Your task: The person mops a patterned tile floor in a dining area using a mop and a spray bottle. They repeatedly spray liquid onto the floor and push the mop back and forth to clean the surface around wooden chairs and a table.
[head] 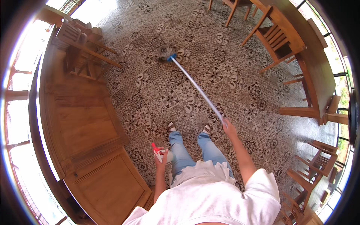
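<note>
My right hand [230, 129] grips the upper end of a mop's pale metal handle [198, 89]. The handle slants forward and left to a blue mop socket [171, 57]. Beyond the socket, the grey string mop head [167, 52] rests on the patterned tile floor [180, 92]. Beside my left thigh, my left hand [161, 158] holds a spray bottle [169, 156] with a red and white trigger head [156, 149]. The fingers wrap around the bottle, and part of its whitish body is hidden by them.
A panelled wooden counter [84, 121] runs along the left, with wooden chairs [84, 47] at its far end. On the right, a slatted wooden chair [274, 36] stands against a long wooden table [315, 62]. More wooden chairs [319, 160] stand at the lower right by the windows.
</note>
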Available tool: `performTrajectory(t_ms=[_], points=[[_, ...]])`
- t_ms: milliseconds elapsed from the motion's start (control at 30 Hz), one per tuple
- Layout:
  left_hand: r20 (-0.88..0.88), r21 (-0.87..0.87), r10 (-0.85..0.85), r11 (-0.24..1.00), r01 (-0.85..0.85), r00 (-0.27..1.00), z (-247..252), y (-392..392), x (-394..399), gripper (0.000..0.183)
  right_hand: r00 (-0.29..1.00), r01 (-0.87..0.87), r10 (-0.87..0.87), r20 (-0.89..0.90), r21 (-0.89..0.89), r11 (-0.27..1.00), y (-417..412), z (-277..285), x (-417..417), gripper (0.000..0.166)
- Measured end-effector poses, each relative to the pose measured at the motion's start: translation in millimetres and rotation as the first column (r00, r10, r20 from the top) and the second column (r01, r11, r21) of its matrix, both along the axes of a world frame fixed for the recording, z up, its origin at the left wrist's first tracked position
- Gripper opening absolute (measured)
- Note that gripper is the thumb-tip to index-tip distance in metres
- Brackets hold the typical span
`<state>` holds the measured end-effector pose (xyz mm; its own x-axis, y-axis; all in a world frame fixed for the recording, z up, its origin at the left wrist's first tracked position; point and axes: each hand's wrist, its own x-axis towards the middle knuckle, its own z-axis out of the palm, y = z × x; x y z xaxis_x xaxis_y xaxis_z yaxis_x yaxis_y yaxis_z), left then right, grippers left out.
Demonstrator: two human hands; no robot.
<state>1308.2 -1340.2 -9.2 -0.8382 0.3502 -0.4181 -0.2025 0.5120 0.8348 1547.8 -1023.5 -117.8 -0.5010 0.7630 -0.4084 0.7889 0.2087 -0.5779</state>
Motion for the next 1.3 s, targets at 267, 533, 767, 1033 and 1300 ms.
performTrajectory(t_ms=[267,533,767,1033,1300], points=[[-0.050,0.159,-0.112,0.980,0.119,0.992,-22,63,3,0.029,0.943,0.214,-0.157,0.293,-0.174,0.961,-180,130,286,0.028],[-0.068,0.171,-0.074,0.982,0.084,0.995,10,102,25,0.025,0.961,0.275,-0.263,0.081,-0.266,0.924,-152,107,259,0.027],[0.036,0.078,0.046,0.996,-0.048,0.998,-6,82,58,0.025,0.947,0.153,-0.207,-0.245,-0.220,0.963,12,-9,41,0.031],[0.011,0.001,0.010,1.000,-0.010,1.000,-20,144,66,0.027,0.986,0.118,-0.157,-0.049,-0.454,0.883,274,8,-212,0.033],[0.038,0.230,0.120,0.965,-0.125,0.992,-17,257,43,0.025,0.999,-0.049,0.049,0.016,-0.037,0.998,269,19,10,0.037]])
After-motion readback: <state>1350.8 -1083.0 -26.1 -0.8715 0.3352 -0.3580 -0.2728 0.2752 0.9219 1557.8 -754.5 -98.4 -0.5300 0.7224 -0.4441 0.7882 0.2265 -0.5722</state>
